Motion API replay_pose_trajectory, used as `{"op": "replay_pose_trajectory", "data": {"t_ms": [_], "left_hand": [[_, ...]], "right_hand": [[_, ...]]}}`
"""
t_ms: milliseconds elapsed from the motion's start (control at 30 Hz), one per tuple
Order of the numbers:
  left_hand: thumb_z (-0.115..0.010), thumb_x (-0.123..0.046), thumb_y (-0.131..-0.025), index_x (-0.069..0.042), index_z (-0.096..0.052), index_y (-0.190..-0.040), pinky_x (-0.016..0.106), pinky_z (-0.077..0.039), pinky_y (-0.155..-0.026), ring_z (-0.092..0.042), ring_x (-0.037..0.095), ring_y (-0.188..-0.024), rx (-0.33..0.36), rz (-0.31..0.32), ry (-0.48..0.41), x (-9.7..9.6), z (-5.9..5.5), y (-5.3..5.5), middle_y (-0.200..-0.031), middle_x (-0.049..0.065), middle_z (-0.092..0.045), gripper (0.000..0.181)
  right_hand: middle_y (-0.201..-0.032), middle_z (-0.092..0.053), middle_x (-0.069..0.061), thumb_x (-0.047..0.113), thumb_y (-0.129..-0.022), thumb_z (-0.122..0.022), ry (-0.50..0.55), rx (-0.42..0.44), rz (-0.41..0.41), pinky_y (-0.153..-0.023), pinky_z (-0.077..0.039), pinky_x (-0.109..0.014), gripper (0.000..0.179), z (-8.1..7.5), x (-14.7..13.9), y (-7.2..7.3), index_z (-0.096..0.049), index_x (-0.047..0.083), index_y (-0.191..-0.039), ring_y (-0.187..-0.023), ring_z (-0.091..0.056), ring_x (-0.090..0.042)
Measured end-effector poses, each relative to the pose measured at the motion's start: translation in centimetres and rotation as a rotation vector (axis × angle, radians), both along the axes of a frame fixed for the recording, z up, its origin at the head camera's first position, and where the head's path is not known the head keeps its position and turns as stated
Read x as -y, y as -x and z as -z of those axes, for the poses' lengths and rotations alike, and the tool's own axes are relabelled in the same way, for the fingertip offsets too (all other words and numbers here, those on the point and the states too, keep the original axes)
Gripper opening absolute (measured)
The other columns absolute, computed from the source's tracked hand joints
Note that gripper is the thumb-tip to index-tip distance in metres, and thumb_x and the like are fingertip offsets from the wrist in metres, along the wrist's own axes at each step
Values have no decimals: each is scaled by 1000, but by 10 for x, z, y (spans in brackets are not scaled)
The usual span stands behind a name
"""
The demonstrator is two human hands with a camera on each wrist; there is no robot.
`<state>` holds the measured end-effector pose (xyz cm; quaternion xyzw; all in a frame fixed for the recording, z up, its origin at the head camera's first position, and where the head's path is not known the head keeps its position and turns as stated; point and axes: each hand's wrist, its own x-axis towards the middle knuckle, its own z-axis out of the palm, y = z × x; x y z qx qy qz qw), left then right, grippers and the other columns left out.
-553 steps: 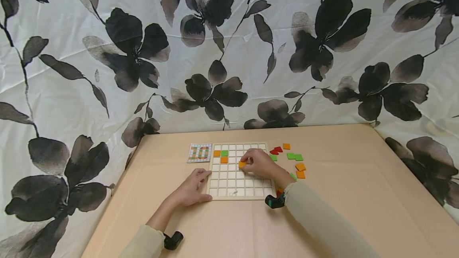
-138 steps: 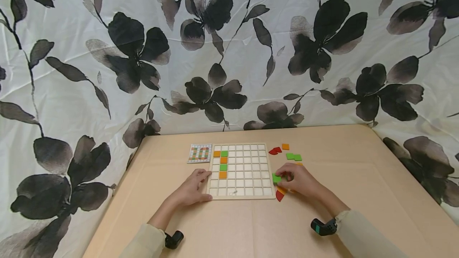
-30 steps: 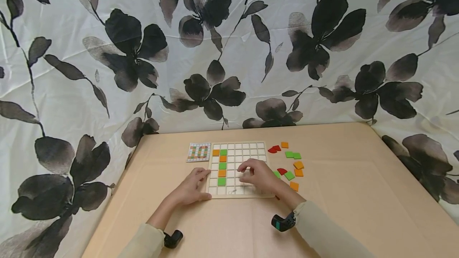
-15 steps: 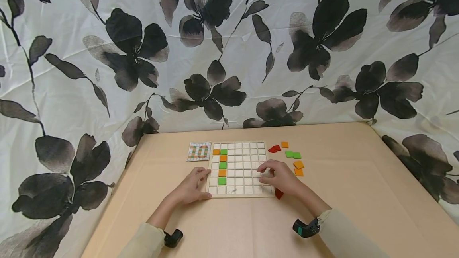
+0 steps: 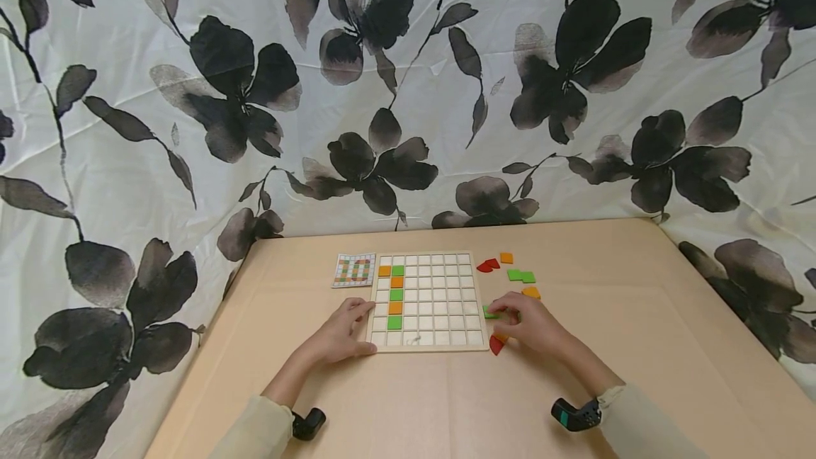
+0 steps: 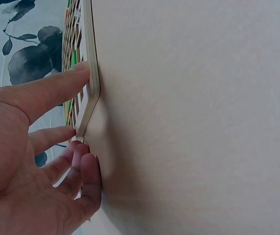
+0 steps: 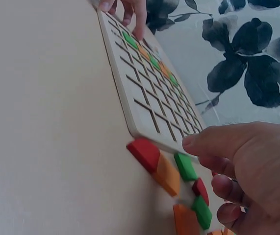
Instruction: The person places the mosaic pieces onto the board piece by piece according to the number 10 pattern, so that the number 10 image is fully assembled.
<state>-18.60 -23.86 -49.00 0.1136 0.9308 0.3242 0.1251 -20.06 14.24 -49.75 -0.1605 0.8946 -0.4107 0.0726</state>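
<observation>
The step in hand looks to be picking up the next tile for the board [image 5: 441,312], which lies flat on the worktop [image 5: 395,402] between the two hands. The left hand [image 5: 341,331] is not clenched; its thumb and fingers touch the board's left edge by the near corner. That light hold is worth keeping, so the grid does not skid. The right hand [image 5: 532,321] is just past the board's right edge, fingers loosely bent, with nothing visible in its grasp. Nearest to it lies a green tile [image 5: 489,313], just beside the board. A red piece [image 7: 144,154] and an orange tile [image 7: 167,176] touch each other close by, so a narrow pinch by the sides, lifted straight up, should avoid dragging neighbours. A look at the card [image 5: 354,270] first would help choose the colour; its pattern is too small to read surely here.

Half a second ago the right hand was over the board's right-hand columns; now it is among the loose tiles. Against the oldest picture, the board has gone from three tiles to six, the second column now ending in a green square [image 5: 394,322]. The left hand has stayed put.
</observation>
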Motion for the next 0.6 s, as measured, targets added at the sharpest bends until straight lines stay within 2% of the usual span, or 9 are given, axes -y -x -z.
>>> {"op": "replay_pose_trajectory", "data": {"t_ms": [300,467,600], "left_hand": [[-83,-23,-76,-11,-42,-146,43,-44,-95,-47,23,-121,9,-7,-4,0,0,0,-142,6,-37,82],[-83,-22,-76,-10,-42,-146,42,-44,-94,-46,23,-120,4,1,-5,0,0,0,-142,7,-37,82],[-83,-21,-76,-10,-42,-146,42,-44,-93,-46,23,-119,4,4,-7,1,1,0,-141,7,-37,82]], "right_hand": [[-102,-64,-1,2,-79,-75,-53,-26,-180,-61,-42,-19,30,7,-18,1,-72,17,-106,-77,-49,-17],[-103,-64,0,5,-80,-75,-52,-8,-221,-61,-43,-19,29,8,-20,2,-73,18,-107,-77,-50,-16],[-98,-62,4,12,-79,-78,-101,-8,-206,-64,-45,-19,27,7,-20,1,-74,19,-106,-82,-50,-17]]}}
